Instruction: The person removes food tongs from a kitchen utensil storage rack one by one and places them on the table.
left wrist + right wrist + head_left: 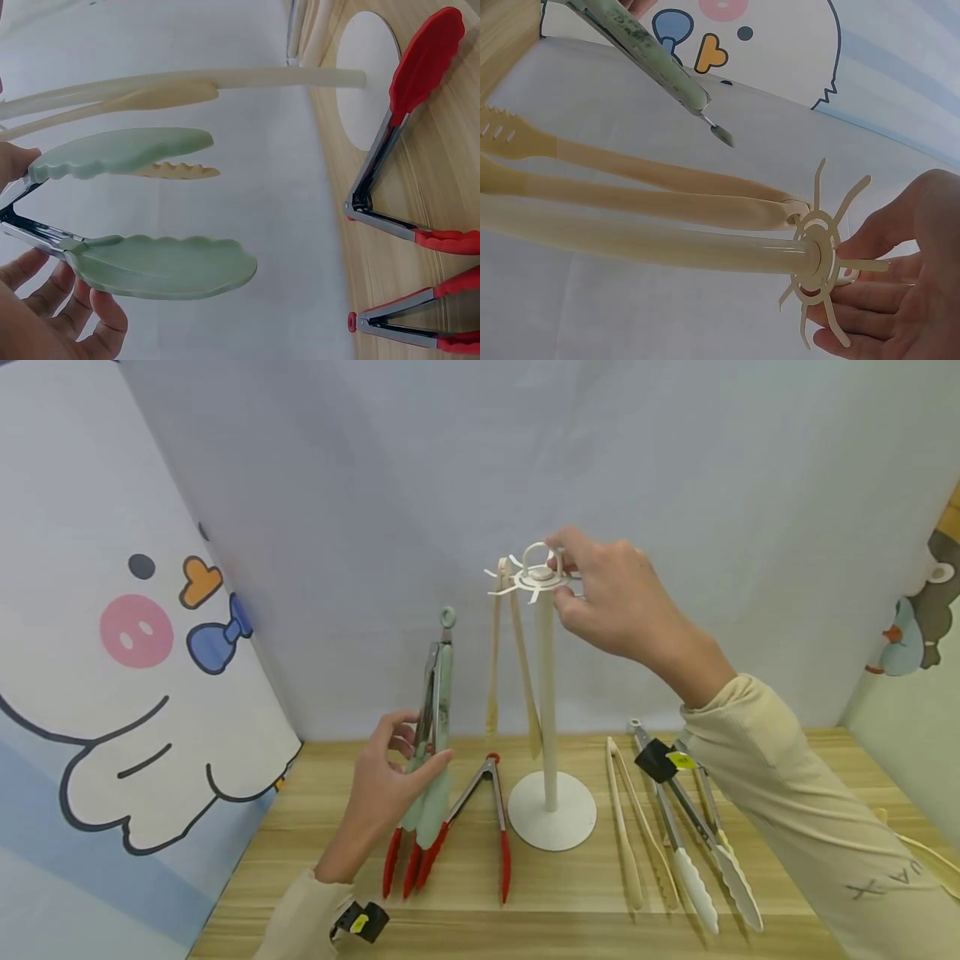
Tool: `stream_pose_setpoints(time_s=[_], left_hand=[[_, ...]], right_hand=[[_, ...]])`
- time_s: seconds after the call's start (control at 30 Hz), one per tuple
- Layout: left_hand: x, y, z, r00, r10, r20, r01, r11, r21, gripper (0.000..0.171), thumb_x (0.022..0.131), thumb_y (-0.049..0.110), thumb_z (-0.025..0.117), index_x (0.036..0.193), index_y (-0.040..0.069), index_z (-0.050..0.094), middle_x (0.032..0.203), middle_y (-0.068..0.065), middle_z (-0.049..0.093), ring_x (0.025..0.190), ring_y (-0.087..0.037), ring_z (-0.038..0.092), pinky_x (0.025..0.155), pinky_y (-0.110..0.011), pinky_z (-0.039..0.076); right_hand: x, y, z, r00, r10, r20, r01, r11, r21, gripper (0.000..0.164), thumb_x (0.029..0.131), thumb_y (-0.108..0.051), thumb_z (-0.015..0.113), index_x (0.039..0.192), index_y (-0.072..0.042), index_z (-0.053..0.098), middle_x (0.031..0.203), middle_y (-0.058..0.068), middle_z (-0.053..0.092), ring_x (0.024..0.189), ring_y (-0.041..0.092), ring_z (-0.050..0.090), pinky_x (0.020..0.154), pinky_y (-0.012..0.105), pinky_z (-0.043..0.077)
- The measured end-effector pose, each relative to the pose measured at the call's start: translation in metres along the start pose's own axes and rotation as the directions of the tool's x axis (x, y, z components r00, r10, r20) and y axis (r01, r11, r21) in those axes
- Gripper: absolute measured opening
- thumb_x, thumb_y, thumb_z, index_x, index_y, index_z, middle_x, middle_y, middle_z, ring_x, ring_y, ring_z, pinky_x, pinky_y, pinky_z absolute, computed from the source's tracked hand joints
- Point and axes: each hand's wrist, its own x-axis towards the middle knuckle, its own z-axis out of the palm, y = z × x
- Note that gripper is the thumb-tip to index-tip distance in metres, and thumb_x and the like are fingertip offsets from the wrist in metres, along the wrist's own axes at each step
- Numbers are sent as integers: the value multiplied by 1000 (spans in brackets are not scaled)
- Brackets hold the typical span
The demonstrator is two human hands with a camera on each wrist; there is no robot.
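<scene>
My left hand [386, 777] grips a pair of green tongs [445, 681], raised above the table with the ring end up. In the left wrist view their scalloped green heads [165, 264] stand apart. My right hand [622, 597] pinches the hooked top [821, 259] of a cream stand [548, 693], thumb and fingers on either side of it. From one hook on the stand's left hangs a pair of tan tongs [495, 652], slotted head downward. The green tongs are to the left of these, apart from the stand.
Two pairs of red-tipped tongs [505, 860] lie left of the stand's round base [573, 827]. To its right are beige tongs [626, 843] and white-tipped tongs [697, 889]. More tongs lie partly behind my right sleeve [810, 793]. A pale cloth wall [360, 527] stands behind.
</scene>
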Motion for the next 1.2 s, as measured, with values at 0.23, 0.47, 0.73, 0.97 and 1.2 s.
stream_pose_setpoints(time_s=[0.23,0.47,0.73,0.97,1.2], left_hand=[[-2,-4,-6,1000,-7,-13,7,1000,28,53,78,31,78,120,15,51,92,-4,54,78,-16,49,57,-26,43],[-6,-7,-11,998,-55,-9,55,998,30,52,78,33,78,120,17,52,91,-4,53,78,-16,48,55,-26,41],[-8,-11,-17,995,-99,1,99,994,53,53,78,34,78,120,15,52,92,-6,54,80,-18,48,52,-24,41],[-15,-17,-22,994,-111,-11,112,989,94,52,79,33,76,120,12,52,92,-7,54,80,-18,47,63,-29,40],[-18,-25,-27,989,-143,-21,145,981,127,52,79,35,77,119,12,53,90,-7,54,78,-19,48,65,-31,40]], right_hand=[[-1,-1,0,1000,-2,0,2,1000,-2,41,79,-3,49,120,-3,56,109,15,67,85,31,64,77,47,40],[-1,-2,1,1000,-8,0,8,1000,-14,41,80,-4,49,120,-3,56,107,15,68,70,28,58,74,46,40],[-1,-2,1,1000,-5,4,5,1000,-7,41,80,-4,49,120,-2,55,107,15,68,79,30,62,77,47,40],[-1,-2,2,1000,-10,5,10,1000,-3,39,81,-4,50,120,-2,55,106,16,68,75,29,61,76,47,40],[-3,-2,1,1000,-7,-1,7,1000,-12,41,81,-4,49,121,-3,55,107,17,68,65,27,56,73,45,39]])
